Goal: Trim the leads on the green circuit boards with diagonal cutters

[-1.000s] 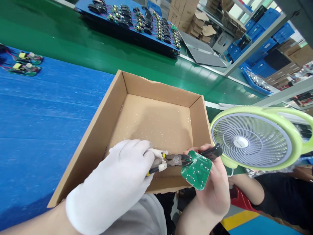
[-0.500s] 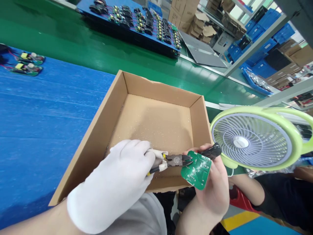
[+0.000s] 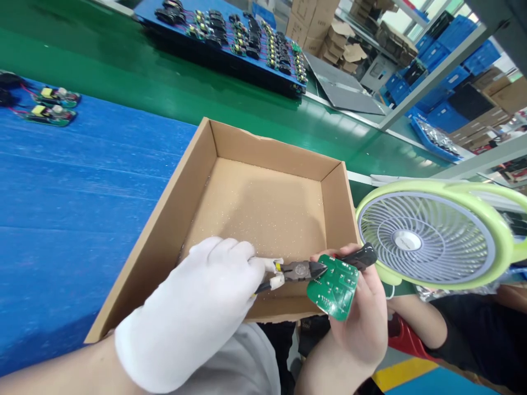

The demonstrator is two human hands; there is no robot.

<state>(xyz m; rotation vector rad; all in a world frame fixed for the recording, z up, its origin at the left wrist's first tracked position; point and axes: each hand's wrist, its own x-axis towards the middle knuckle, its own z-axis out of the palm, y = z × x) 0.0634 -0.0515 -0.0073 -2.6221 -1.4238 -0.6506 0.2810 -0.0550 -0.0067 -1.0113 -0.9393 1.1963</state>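
Note:
My left hand (image 3: 201,302), in a white glove, is closed around the handles of diagonal cutters (image 3: 302,270). White tape wraps part of the handles. The cutter jaws are together and meet the upper left of a green circuit board (image 3: 335,288). My bare right hand (image 3: 364,318) grips that board with its solder side facing up. A black plastic piece (image 3: 360,256) sticks out beside the board, also within the right hand. Both hands are over the near side of a shallow cardboard box (image 3: 263,144) with tiny bright bits on its floor.
A green fan (image 3: 428,236) stands right of the box. Two boards with parts (image 3: 53,114) lie on the blue mat (image 3: 82,181) at left. Across the green bench, a blue tray (image 3: 263,68) bears rows of assemblies. Another person's arm (image 3: 420,323) is at lower right.
The cutter jaws, parted at the board before, have closed together. The board is tilted slightly differently. Both hands stay in nearly the same place.

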